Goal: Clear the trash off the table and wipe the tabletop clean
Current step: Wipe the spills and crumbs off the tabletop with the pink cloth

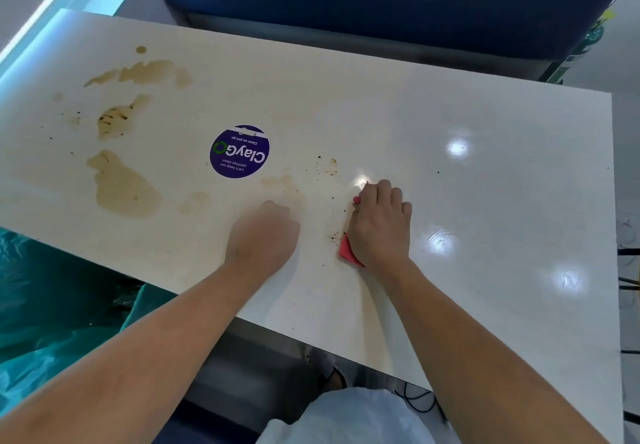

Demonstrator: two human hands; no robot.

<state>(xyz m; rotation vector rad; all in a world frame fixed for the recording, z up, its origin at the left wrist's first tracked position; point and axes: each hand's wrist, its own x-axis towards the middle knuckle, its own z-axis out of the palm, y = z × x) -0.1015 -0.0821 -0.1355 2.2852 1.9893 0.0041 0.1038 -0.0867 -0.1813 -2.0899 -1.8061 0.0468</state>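
1. Pins the cloth (348, 251) flat to the bench (485, 166) with the right hand (379, 225), grip curled over it. Shows only a red corner and an edge of it, near the front middle.
2. Rests the left hand (263, 232) just beside, fingers curled under. Too blurred to tell whether that grip holds anything.
3. Looks like the wiping step: no loose trash seen on top, and the right half is glossy under lamp glare.
4. Meets dark specks (330, 166) by the cloth's left edge and just past the fingertips.
5. Calls next for firm strokes leftward, past the round purple sticker (239, 151), to the tan stains (121, 187). Pooled, blotchy, grit-flecked, probably still wet.
6. Suggests smearing on the smooth, hard surface unless the cloth is folded to a fresh face.
7. Shows a crinkled green bag (52, 288) below the left edge and a blue seat (381, 0) beyond the far edge.
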